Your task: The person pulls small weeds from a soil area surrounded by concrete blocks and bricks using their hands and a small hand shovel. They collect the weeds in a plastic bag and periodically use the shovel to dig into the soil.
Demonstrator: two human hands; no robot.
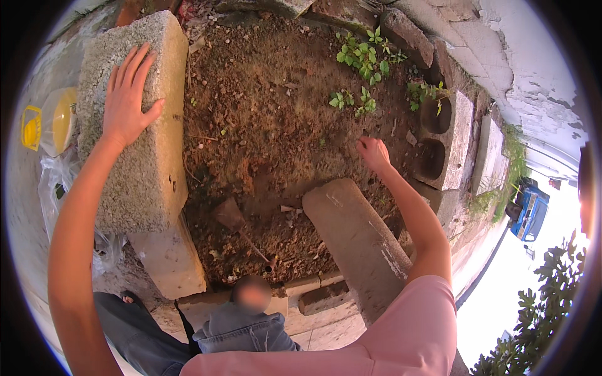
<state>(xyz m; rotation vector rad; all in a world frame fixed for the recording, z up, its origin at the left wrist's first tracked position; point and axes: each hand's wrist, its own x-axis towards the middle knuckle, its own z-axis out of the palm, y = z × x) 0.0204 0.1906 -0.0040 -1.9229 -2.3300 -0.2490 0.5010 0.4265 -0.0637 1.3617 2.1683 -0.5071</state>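
Observation:
My left hand (pixel 129 103) lies flat with fingers spread on top of a large rough concrete block (pixel 134 183) at the left. My right hand (pixel 375 154) is over the bare soil (pixel 277 108) of a planting bed, right of the middle. Its fingers are curled, and whether anything is between them cannot be made out. Green leafy seedlings (pixel 364 58) grow beyond it near the far edge. Nearer to me, a small rusty hand shovel (pixel 230 214) with a thin metal handle lies on the soil, apart from both hands.
A long stone slab (pixel 352 235) juts into the bed under my right arm. Hollow concrete block (pixel 458 141) edges the right side. Left of the big block stands a plastic jug (pixel 59 122) with a yellow cap, beside a clear plastic bag (pixel 54 176). A blue vehicle (pixel 531 209) is far right.

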